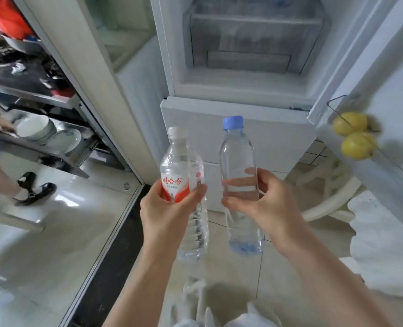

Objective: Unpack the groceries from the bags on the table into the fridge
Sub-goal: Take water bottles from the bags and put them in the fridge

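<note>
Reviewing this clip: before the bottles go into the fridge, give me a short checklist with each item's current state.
1. Left hand grips the red-labelled bottle and a second bottle behind it: ok.
2. Right hand grips the blue-capped bottle: ok.
3. Caps on the red-labelled and blue-capped bottles: ok; second bottle's cap: cannot tell.
4. Fridge door open: ok.
5. Free space in the clear drawer: cannot tell, blurred.
6. Door shelf holding two lemons has room beside them: cannot tell.

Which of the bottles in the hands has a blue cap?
The bottle in the right hand has it. The left hand holds two bottles; the one cap visible is white.
</note>
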`<action>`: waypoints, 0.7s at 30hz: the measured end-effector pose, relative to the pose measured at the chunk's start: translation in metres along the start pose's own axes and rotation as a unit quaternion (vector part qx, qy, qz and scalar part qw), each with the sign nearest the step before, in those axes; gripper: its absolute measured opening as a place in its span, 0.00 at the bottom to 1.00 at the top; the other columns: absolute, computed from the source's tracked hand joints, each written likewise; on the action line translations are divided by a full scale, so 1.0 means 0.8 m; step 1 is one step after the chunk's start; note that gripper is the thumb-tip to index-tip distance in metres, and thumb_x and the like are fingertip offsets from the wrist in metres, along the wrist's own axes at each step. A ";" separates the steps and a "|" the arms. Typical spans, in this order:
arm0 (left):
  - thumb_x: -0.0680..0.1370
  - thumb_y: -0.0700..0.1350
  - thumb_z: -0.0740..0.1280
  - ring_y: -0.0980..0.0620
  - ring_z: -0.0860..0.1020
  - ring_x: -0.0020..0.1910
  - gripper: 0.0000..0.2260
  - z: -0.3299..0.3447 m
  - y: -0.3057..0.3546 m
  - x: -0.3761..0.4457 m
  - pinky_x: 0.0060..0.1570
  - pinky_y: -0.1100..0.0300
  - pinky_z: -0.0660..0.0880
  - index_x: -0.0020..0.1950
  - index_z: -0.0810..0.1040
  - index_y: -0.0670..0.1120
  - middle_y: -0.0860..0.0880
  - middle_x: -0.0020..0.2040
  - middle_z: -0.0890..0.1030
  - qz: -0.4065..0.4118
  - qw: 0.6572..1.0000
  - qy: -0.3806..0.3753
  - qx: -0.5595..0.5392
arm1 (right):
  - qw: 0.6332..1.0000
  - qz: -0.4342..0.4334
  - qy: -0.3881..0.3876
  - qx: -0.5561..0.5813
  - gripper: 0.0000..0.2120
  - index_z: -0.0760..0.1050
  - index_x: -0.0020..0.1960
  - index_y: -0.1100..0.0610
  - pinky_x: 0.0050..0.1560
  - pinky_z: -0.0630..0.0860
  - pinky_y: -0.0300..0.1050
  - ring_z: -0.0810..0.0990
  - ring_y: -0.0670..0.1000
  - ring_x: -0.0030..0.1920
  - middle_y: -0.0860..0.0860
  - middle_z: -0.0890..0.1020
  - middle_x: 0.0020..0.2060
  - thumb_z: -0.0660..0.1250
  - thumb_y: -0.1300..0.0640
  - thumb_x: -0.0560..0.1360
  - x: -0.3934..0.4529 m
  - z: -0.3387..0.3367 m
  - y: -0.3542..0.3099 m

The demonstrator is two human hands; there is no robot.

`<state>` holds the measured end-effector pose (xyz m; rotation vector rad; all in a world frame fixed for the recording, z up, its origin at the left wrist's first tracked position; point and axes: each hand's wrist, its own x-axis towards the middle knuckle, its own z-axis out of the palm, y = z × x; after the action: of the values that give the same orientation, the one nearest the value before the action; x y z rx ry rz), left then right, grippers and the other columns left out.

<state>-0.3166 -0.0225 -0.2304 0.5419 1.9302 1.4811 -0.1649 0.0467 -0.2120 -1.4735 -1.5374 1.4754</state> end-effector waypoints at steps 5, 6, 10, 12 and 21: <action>0.63 0.48 0.80 0.51 0.83 0.37 0.13 0.004 0.041 0.079 0.39 0.57 0.80 0.43 0.82 0.48 0.50 0.36 0.84 0.035 0.998 -0.056 0.021 | 0.997 -0.009 0.068 0.033 0.22 0.75 0.48 0.48 0.46 0.78 0.42 0.83 0.39 0.40 0.42 0.85 0.40 0.81 0.59 0.59 0.044 0.023 -0.039; 0.63 0.48 0.81 0.50 0.84 0.37 0.13 0.007 0.049 0.092 0.39 0.56 0.80 0.43 0.82 0.48 0.50 0.36 0.84 0.040 0.997 -0.065 0.023 | 0.996 -0.010 0.077 0.039 0.22 0.74 0.47 0.47 0.47 0.78 0.43 0.84 0.40 0.40 0.43 0.86 0.41 0.81 0.60 0.59 0.054 0.025 -0.046; 0.63 0.48 0.81 0.51 0.84 0.37 0.14 0.028 0.084 0.139 0.39 0.56 0.80 0.43 0.81 0.49 0.51 0.36 0.84 0.075 0.992 -0.094 0.031 | 0.992 -0.030 0.109 0.056 0.22 0.74 0.44 0.46 0.46 0.77 0.41 0.84 0.42 0.41 0.44 0.85 0.41 0.81 0.61 0.60 0.096 0.023 -0.076; 0.63 0.48 0.81 0.52 0.83 0.36 0.14 0.044 0.102 0.163 0.37 0.59 0.80 0.43 0.81 0.49 0.52 0.36 0.84 0.088 0.990 -0.104 0.022 | 0.990 -0.048 0.121 0.061 0.21 0.74 0.44 0.46 0.47 0.78 0.42 0.85 0.43 0.41 0.43 0.85 0.39 0.81 0.62 0.59 0.121 0.018 -0.092; 0.63 0.48 0.81 0.47 0.83 0.39 0.15 0.146 0.190 0.266 0.44 0.46 0.82 0.44 0.81 0.49 0.50 0.37 0.84 0.167 0.981 -0.097 -0.026 | 0.981 -0.121 0.134 0.072 0.22 0.78 0.50 0.49 0.42 0.76 0.38 0.83 0.40 0.40 0.44 0.85 0.41 0.80 0.60 0.60 0.264 -0.029 -0.169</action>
<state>-0.3947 0.2424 -0.1542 0.9879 1.7021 1.6085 -0.2415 0.2764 -0.1421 -1.2910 -1.3621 1.1673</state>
